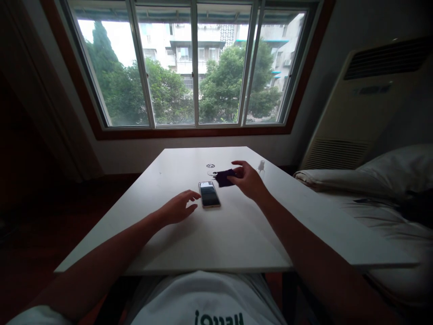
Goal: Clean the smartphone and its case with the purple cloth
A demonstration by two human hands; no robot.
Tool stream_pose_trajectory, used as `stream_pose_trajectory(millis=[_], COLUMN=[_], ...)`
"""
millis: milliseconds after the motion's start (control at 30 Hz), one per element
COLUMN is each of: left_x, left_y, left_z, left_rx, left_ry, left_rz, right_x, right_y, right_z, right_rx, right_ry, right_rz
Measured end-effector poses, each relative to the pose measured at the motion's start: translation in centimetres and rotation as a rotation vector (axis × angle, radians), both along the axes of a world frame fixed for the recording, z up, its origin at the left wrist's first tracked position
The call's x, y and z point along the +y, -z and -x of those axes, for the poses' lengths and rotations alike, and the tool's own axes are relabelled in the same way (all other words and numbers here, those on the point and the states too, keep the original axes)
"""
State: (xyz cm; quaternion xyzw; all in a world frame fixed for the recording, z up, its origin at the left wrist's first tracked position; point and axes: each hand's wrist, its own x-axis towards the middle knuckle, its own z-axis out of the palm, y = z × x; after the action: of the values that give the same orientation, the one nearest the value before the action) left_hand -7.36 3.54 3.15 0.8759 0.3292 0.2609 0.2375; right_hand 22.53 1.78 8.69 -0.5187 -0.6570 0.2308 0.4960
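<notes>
On the white table point(189, 250) lies a phone point(210, 195), screen up. My left hand point(178, 207) rests at its left edge, fingers apart, with the index fingertip touching or very near the phone. To the phone's upper right, my right hand point(248, 179) pinches a small dark purple cloth point(223, 178) between thumb and fingers, with the index finger stretched out. The cloth hangs just over the tabletop or touches it; I cannot tell which. Beyond the phone is a small round disc point(212, 173), partly behind the cloth, and a dark-patterned ring-like piece point(210, 165).
A small clear object point(261, 166) stands near the table's right edge. A bed with pale bedding point(382, 198) is on the right, beside a tall floor-standing air conditioner point(361, 99). A wide window point(196, 67) spans the wall behind the table.
</notes>
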Motion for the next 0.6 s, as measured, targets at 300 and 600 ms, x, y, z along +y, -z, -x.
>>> stream_pose_trajectory(millis=[300,600], left_x=[-0.6,-1.1], left_y=[0.2,0.2], left_z=[-0.2,-0.4], left_rx=[0.271,0.294], left_ry=[0.118,0.081], left_rz=[-0.106,-0.105], right_x=[3.0,4.7], right_y=[2.8,4.0], right_z=[-5.1,-4.9], right_rx=[-0.784,-0.757], right_ry=[-0.061,0.326], right_rz=[0.458,0.275])
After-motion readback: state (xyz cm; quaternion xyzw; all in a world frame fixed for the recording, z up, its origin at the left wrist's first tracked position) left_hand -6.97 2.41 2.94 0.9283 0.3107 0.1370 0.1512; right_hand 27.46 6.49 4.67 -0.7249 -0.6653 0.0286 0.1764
